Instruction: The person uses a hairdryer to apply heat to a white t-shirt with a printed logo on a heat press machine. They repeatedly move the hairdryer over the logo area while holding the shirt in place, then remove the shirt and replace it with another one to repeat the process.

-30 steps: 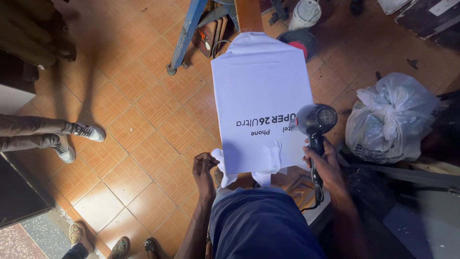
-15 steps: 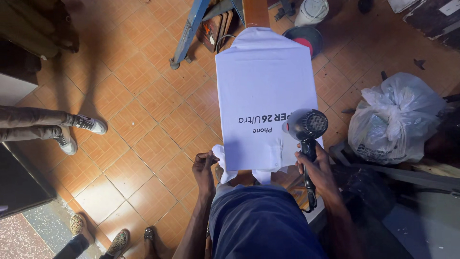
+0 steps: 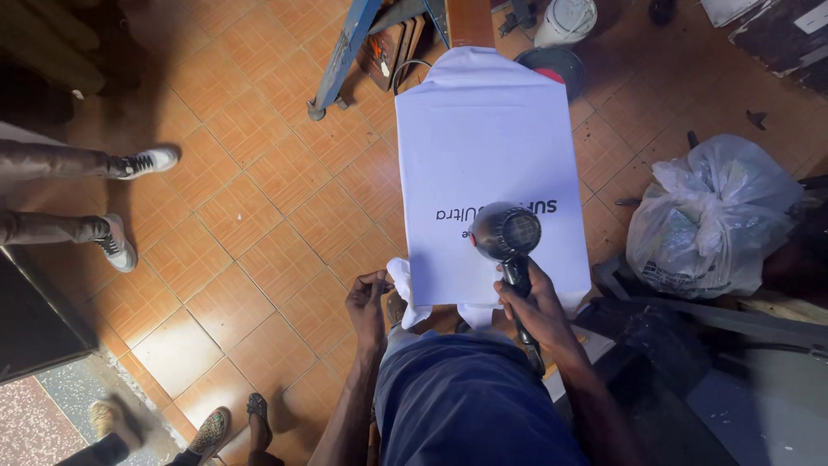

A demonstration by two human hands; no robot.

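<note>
A white T-shirt [image 3: 483, 147] with dark printed lettering lies stretched flat over a narrow board in front of me. My right hand [image 3: 536, 304] grips the handle of a black hair dryer [image 3: 507, 235], whose round nozzle points down at the lettering. My left hand [image 3: 369, 298] pinches the shirt's near left corner, where the fabric bunches. My dark blue shorts fill the bottom of the view.
A knotted clear plastic bag [image 3: 712, 216] sits on the tiled floor at the right. A blue metal stand leg [image 3: 343, 60] and a white bucket [image 3: 565, 19] lie beyond the board. Another person's legs in sneakers [image 3: 129, 164] reach in from the left; sandalled feet [image 3: 211, 429] are at the bottom left.
The hair dryer has moved left over the shirt, from its right edge onto the printed lettering. My left hand has stayed on the shirt's near corner.
</note>
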